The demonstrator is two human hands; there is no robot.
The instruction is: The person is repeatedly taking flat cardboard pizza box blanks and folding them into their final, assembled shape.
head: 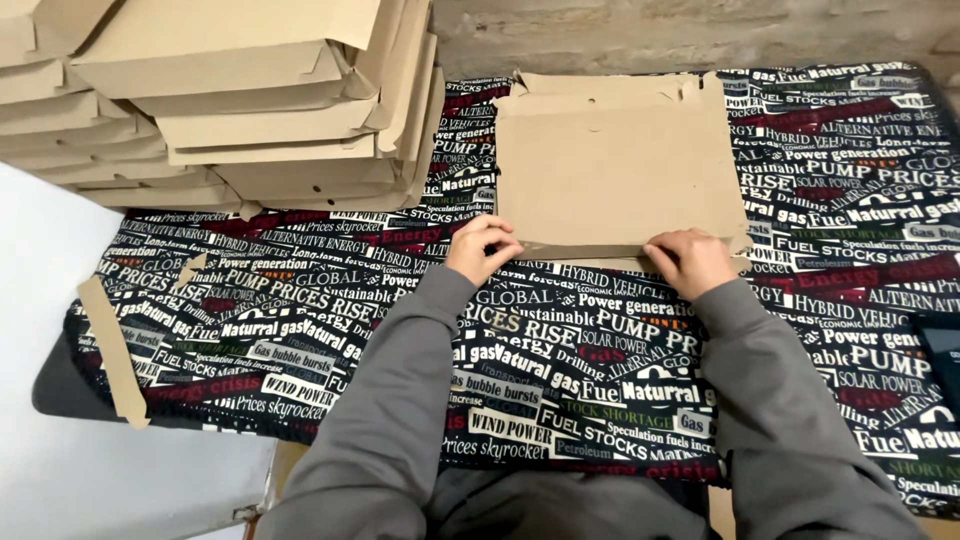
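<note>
A flat brown cardboard box blank point(615, 165) lies on the printed black tablecloth point(300, 330), its near flap folded along the front edge. My left hand point(481, 248) pinches the near edge at its left end, fingers curled onto the cardboard. My right hand point(690, 258) presses and grips the same edge near its right end. Both arms wear grey sleeves.
A tall stack of folded cardboard boxes point(230, 100) fills the far left of the table. A loose cardboard strip point(113, 350) and a small scrap point(190, 268) lie at the left edge. A white surface point(60, 480) sits lower left. A brick wall point(650, 35) runs behind.
</note>
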